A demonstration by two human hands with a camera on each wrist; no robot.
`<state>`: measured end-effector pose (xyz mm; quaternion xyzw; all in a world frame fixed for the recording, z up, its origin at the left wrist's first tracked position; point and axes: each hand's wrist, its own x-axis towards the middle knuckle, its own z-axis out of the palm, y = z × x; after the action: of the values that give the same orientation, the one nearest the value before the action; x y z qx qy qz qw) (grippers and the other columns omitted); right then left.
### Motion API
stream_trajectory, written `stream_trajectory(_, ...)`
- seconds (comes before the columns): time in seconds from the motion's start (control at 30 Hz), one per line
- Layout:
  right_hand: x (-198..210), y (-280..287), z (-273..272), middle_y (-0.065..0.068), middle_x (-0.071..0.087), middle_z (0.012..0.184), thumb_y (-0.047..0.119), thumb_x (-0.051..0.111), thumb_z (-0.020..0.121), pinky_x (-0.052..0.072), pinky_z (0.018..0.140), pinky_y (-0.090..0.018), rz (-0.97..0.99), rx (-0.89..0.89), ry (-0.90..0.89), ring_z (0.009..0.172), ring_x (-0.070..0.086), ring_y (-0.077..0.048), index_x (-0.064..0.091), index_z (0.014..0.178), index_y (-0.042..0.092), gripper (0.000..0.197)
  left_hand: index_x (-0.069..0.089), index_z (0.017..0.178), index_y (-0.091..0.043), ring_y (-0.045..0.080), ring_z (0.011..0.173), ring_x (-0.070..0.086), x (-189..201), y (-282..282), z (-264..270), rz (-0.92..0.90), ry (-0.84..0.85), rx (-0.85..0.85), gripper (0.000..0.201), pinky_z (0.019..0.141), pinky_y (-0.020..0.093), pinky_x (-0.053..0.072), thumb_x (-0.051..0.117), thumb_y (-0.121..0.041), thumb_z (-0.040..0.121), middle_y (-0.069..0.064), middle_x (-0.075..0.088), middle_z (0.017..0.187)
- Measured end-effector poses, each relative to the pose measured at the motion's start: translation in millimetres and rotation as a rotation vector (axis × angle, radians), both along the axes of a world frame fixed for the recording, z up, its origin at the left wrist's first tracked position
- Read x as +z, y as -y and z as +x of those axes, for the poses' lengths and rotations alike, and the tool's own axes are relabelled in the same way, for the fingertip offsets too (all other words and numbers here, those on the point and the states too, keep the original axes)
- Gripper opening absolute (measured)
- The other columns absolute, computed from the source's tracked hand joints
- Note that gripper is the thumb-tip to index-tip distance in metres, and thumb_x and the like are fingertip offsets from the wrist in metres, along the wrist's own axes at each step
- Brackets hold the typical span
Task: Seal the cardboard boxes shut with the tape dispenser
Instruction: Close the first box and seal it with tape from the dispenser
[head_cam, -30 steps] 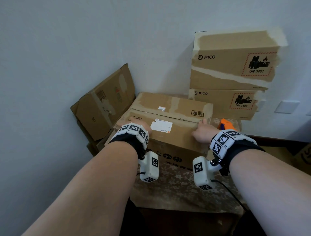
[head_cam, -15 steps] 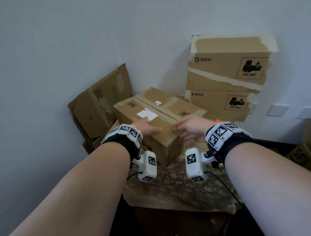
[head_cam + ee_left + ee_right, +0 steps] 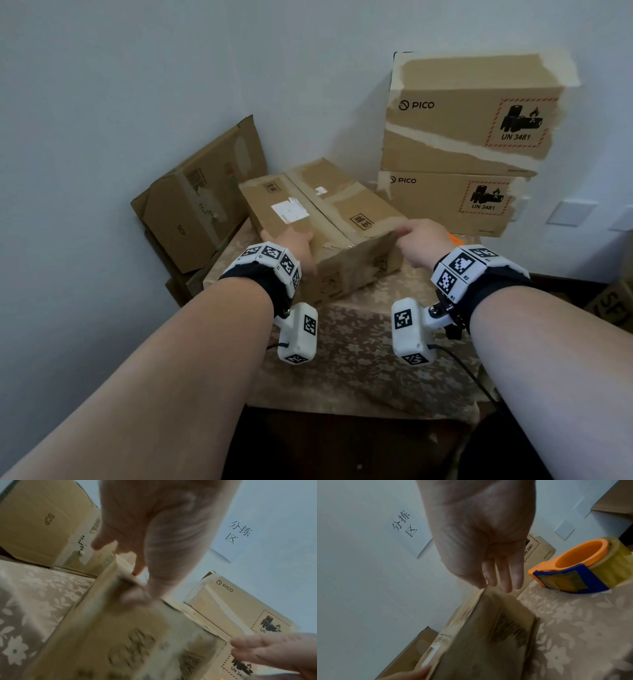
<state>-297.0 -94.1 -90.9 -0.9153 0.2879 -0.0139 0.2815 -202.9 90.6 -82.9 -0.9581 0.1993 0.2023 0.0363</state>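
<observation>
Box [image 3: 322, 219] turned further; both hands [image 3: 291, 245] [image 3: 419, 245] flat-fingered at corners; dispenser [image 3: 583, 566] mostly hidden.

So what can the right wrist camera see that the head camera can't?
Only the right wrist view shows the whole tape dispenser, orange and blue, standing on the flowery cloth, and the paper sign on the wall. Only the head view shows both forearms, the two stacked PICO boxes, and the box's top with its white label. Both show the box on the cloth, the right hand at its corner with straight fingers, and the left hand at its other end.
</observation>
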Motion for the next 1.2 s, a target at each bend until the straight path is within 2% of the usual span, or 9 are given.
stream_trajectory(0.13,-5,7,-6,-0.013,0.061,0.126,0.011,0.041,0.095,0.049,0.088,-0.034,-0.121,0.001,-0.121,0.109,0.058,-0.031,0.064,0.123,0.008,0.035,0.053,0.13,-0.019,0.036,0.125,0.042,-10,1,23,0.122,0.03,0.069,0.045,0.112,0.055,0.016,0.048,-0.025,0.085,0.012,0.053,0.129)
stream_trajectory(0.27,-18,19,-9,-0.013,0.064,0.115,0.013,0.038,0.097,0.047,0.076,-0.032,-0.173,0.005,-0.262,0.096,0.059,-0.029,0.066,0.114,0.007,0.033,0.036,0.142,-0.027,0.041,0.143,-0.001,-7,14,9,-0.051,0.08,0.058,0.062,0.109,0.069,0.005,0.048,-0.012,0.083,0.01,0.012,0.155)
stream_trajectory(0.37,-32,30,-10,-0.01,0.056,0.077,0.01,0.037,0.097,0.035,0.055,-0.027,-0.169,-0.043,-0.332,0.063,0.046,-0.021,0.058,0.076,0.005,0.029,0.015,0.151,-0.03,0.031,0.146,-0.007,-12,29,1,-0.158,0.05,-0.018,0.077,0.109,0.069,0.002,0.054,-0.02,0.087,0.003,0.001,0.16)
stream_trajectory(0.43,-39,38,-11,-0.006,0.045,0.066,0.014,0.038,0.099,0.03,0.049,-0.025,-0.125,-0.117,-0.333,0.056,0.039,-0.017,0.049,0.068,0.008,0.033,0.01,0.151,-0.032,0.03,0.147,-0.006,-21,37,2,-0.176,0.035,-0.053,0.08,0.109,0.07,0.002,0.057,-0.027,0.087,0.003,0.003,0.16)
stream_trajectory(0.53,-58,59,-12,-0.008,0.052,0.074,0.02,0.045,0.097,0.031,0.048,-0.026,-0.081,-0.181,-0.296,0.06,0.045,-0.019,0.06,0.098,0.004,0.022,0.001,0.151,-0.036,0.03,0.147,-0.006,-33,46,5,-0.179,0.051,-0.069,0.086,0.108,0.07,0.003,0.058,-0.041,0.087,0.002,-0.002,0.16)
stream_trajectory(0.63,-84,79,-17,-0.009,0.058,0.111,0.015,0.06,0.084,0.038,0.061,-0.028,-0.015,-0.233,-0.046,0.085,0.054,-0.026,0.046,0.128,0.018,0.046,-0.002,0.15,-0.043,0.029,0.147,-0.005,-43,53,11,-0.193,0.084,-0.053,0.086,0.107,0.071,0.002,0.057,-0.049,0.087,-0.001,-0.006,0.16)
stream_trajectory(0.8,-104,85,-15,-0.011,0.057,0.121,0.011,0.06,0.083,0.036,0.069,-0.033,0.012,-0.277,-0.005,0.105,0.058,-0.035,0.045,0.13,0.021,0.05,0.0,0.148,-0.047,0.029,0.147,-0.001,-50,56,16,-0.203,0.164,-0.052,0.081,0.107,0.07,0.002,0.054,-0.055,0.087,-0.004,-0.004,0.161)
stream_trajectory(1.0,-105,91,-10,-0.01,0.055,0.113,0.004,0.062,0.077,0.038,0.066,-0.035,-0.08,-0.178,-0.026,0.09,0.056,-0.032,0.041,0.123,0.021,0.054,0.004,0.147,-0.049,0.028,0.147,0.002,-53,55,16,-0.226,0.206,-0.047,0.075,0.109,0.068,0.003,0.052,-0.054,0.089,-0.006,0.0,0.16)
stream_trajectory(1.2,-89,85,-16,-0.016,0.055,0.121,0.005,0.053,0.086,0.039,0.072,-0.035,-0.078,-0.198,-0.086,0.105,0.057,-0.036,0.034,0.14,0.021,0.059,0.004,0.147,-0.05,0.027,0.147,0.002,-53,48,14,-0.245,0.207,-0.061,0.072,0.11,0.066,0.0,0.05,-0.05,0.091,-0.007,0.001,0.16)
